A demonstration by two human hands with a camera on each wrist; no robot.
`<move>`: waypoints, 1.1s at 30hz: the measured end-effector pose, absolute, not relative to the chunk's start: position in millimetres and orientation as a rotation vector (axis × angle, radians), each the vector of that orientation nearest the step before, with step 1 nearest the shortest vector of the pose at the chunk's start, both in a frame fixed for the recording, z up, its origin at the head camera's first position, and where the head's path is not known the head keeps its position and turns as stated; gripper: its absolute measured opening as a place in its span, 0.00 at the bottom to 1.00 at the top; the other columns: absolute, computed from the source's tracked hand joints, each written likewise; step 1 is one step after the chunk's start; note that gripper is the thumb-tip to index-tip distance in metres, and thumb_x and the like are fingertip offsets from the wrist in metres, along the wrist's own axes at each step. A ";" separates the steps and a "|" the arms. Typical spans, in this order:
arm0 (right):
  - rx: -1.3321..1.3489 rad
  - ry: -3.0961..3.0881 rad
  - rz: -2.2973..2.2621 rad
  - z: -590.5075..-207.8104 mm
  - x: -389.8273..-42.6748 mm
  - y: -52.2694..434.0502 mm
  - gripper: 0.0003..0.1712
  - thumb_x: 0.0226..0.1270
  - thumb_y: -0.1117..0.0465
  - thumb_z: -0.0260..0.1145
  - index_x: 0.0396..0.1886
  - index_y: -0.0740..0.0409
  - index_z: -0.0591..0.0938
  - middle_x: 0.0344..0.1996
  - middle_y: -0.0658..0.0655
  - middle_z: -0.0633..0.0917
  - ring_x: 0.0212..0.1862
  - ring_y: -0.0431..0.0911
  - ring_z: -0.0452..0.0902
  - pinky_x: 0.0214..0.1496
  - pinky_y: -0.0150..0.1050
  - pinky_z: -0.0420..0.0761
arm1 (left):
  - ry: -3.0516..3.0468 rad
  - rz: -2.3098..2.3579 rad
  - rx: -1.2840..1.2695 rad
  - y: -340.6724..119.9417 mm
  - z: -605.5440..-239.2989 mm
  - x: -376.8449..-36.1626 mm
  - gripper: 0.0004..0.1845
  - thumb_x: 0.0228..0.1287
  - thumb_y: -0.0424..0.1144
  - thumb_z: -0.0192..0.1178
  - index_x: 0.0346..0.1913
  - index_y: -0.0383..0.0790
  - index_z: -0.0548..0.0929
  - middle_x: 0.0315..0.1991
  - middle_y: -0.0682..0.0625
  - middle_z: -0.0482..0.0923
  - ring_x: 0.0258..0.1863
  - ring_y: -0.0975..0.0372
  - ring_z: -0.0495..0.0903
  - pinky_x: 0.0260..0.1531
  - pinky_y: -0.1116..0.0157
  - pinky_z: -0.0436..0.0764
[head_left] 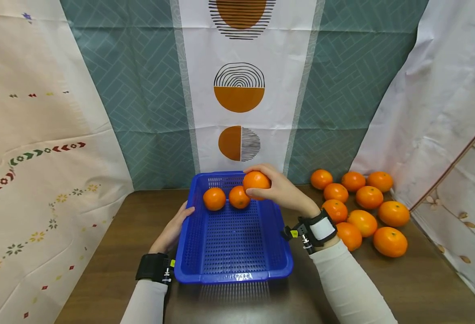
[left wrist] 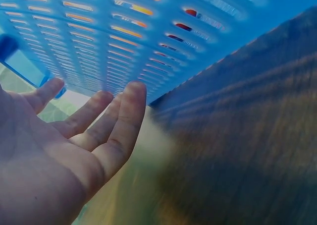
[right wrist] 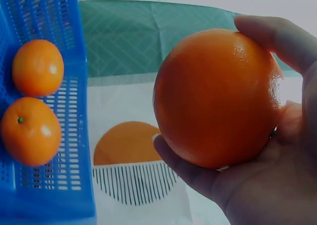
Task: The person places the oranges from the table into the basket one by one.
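A blue plastic basket (head_left: 237, 243) with perforated walls and floor stands in the middle of the table in the head view. Two oranges, a left one (head_left: 214, 199) and a right one (head_left: 239, 197), lie inside at its far end. My right hand (head_left: 280, 191) grips another orange (right wrist: 218, 98) between thumb and fingers, raised over the basket's far right part in the head view. At the basket's left side is my left hand (head_left: 174, 229), its fingertips right at the rim. In the left wrist view its fingers (left wrist: 126, 116) extend loosely beside the slotted outer wall (left wrist: 99, 41).
Several more oranges (head_left: 369, 197) lie grouped on the brown wooden table (head_left: 116, 243), right of the basket. A patterned cloth (head_left: 152, 148) hangs behind the table. Light printed cloths line the left (head_left: 39, 216) and right (head_left: 444, 157) sides.
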State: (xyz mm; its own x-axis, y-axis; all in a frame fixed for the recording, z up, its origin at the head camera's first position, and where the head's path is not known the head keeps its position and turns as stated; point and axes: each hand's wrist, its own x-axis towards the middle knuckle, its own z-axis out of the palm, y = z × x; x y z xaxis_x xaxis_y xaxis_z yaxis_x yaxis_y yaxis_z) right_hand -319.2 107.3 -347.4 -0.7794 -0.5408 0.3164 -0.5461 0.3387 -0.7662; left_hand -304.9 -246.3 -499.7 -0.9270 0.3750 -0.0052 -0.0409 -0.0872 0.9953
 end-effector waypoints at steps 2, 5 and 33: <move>1.051 -2.562 1.484 -348.2 -320.1 102.1 0.26 0.67 0.53 0.73 0.64 0.44 0.79 0.63 0.54 0.74 0.55 0.53 0.76 0.52 0.48 0.81 | 1.896 2.101 0.373 -245.9 -500.3 -304.7 0.34 0.86 0.54 0.40 0.85 0.57 0.41 0.79 0.33 0.55 0.70 0.35 0.67 0.58 0.51 0.81; 1.060 -2.560 1.503 -350.3 -322.5 95.5 0.27 0.67 0.54 0.73 0.65 0.47 0.79 0.63 0.55 0.75 0.54 0.53 0.76 0.52 0.47 0.81 | 1.895 2.104 0.377 -245.6 -500.3 -304.9 0.34 0.86 0.53 0.40 0.85 0.56 0.41 0.79 0.33 0.55 0.70 0.35 0.66 0.59 0.51 0.80; 1.325 -2.846 1.024 -376.7 -335.0 22.5 0.29 0.71 0.50 0.70 0.68 0.54 0.77 0.58 0.57 0.75 0.52 0.49 0.76 0.49 0.38 0.82 | 1.871 2.139 0.364 -243.6 -498.7 -305.2 0.34 0.86 0.52 0.41 0.85 0.54 0.41 0.78 0.29 0.55 0.70 0.35 0.67 0.57 0.54 0.81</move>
